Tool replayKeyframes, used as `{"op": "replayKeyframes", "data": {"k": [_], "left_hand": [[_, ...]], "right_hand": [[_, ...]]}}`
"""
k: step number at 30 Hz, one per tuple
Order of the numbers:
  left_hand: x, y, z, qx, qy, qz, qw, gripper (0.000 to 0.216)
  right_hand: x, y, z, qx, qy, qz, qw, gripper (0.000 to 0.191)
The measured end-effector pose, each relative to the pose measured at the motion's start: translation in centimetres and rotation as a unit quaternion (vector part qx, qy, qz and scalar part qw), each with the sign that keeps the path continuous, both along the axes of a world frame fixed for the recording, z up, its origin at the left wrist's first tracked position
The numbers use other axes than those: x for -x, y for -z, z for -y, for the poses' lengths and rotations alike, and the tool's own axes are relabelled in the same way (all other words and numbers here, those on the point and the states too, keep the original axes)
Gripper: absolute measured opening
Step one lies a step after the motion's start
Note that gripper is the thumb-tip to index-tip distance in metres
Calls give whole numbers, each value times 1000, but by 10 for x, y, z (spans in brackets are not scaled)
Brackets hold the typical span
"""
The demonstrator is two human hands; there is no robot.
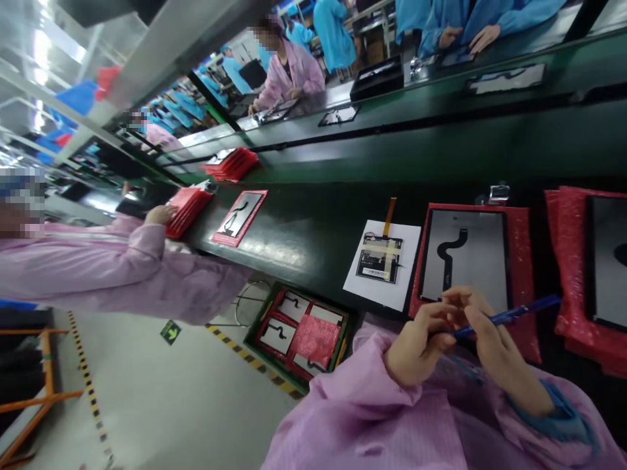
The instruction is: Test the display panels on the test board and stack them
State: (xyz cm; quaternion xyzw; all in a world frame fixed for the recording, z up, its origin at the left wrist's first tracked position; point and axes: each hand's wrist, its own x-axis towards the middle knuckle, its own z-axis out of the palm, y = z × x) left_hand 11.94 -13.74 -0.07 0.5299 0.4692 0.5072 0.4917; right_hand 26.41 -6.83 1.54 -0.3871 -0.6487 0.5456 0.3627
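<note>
Close to my body, my left hand is closed, its thumb and fingertips pinched at the near end of a slim blue pen-like tool. The fingers of my right hand are bent around the same tool, which points up to the right. Just beyond my hands lies a flat display panel with a black curved flex cable, on a red bubble-wrap pouch. Left of it, a white sheet carries a small black circuit assembly with yellow tape and an orange ribbon.
More panels on red pouches are stacked at right. A green crate of panels stands below the bench edge at left. A co-worker's hand touches a red pouch stack. Across the green conveyor, other people work.
</note>
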Motion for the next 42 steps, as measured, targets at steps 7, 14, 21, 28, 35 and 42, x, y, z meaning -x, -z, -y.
{"op": "replayKeyframes", "data": {"k": [7,14,21,28,35,42], "left_hand": [[0,-21,6,31,-1,59,998,67],[0,-31,2,34,-17,12,999,77],[57,-37,-68,-118,-144,-357,916,46],[107,-32,-168,75,-161,-584,792,48],[113,-17,-187,105,-206,-578,783,38],[144,1,-199,94,-224,-215,946,46]], "right_hand": [[6,-17,1,-48,-119,-24,991,30],[21,-40,-6,-87,-156,-20,984,25],[17,-43,-98,-150,106,101,978,7],[-14,4,-151,-202,341,322,860,29],[12,11,-127,-308,73,380,869,53],[22,24,-125,-237,20,291,927,67]]}}
